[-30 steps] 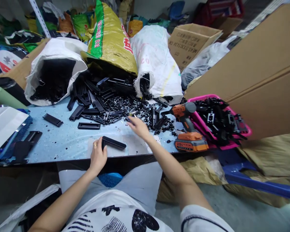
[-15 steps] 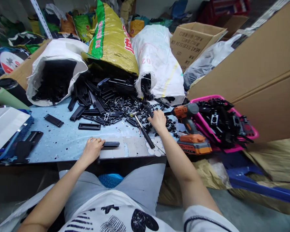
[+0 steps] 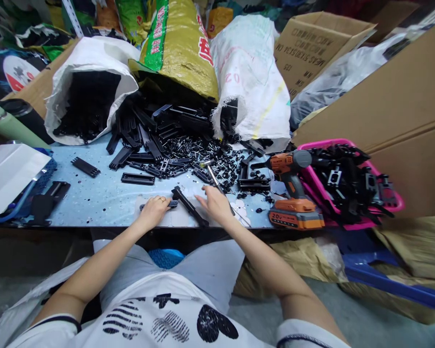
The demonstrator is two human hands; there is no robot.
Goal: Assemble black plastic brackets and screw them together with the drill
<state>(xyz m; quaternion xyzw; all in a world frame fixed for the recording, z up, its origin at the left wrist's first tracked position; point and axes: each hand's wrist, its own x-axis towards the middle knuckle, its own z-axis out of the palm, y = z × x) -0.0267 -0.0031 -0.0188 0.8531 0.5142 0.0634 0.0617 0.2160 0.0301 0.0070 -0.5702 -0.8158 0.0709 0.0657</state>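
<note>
Small-parts workshop. Cordless drill (image 3: 293, 189) on the bench (image 3: 101, 203) at right, loose hardware (image 3: 224, 165) heaped mid-bench. Open sacks (image 3: 183, 58) with black parts (image 3: 81, 113) along the far side, printed carton (image 3: 304, 55) far right.

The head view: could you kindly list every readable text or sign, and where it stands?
"20V" on the drill battery.
"MEAS", "CM", "NW", "GW", perhaps "QTY", on the printed box.
Too blurred to read: other print there, and print on the gold sack, right white sack and background bags.
</note>
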